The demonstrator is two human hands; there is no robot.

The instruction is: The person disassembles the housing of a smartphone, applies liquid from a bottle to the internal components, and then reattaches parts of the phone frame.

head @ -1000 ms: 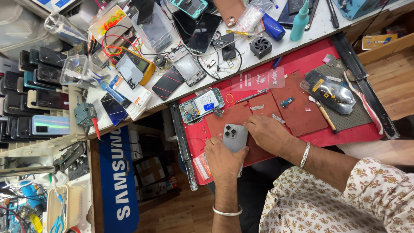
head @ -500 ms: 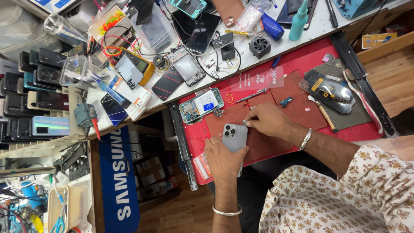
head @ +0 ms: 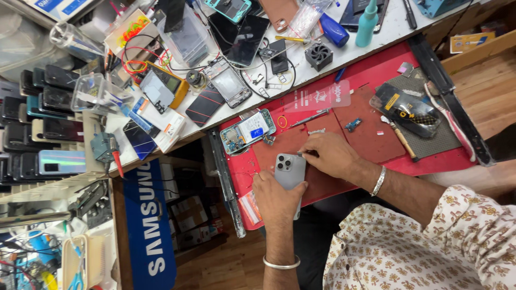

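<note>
Barely shifted since earlier, right hand [head: 328, 156] pinches a small tool at the grey phone's [head: 290, 171] one o'clock edge while left hand [head: 277, 198] grips it; a slip could scratch it.

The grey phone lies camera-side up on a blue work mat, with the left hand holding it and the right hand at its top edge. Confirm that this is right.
One detail is wrong: the work mat is red, not blue, as the head view shows. The rest stands: the grey phone lies camera-side up, the left hand holds it and the right hand is at its top edge.
</note>
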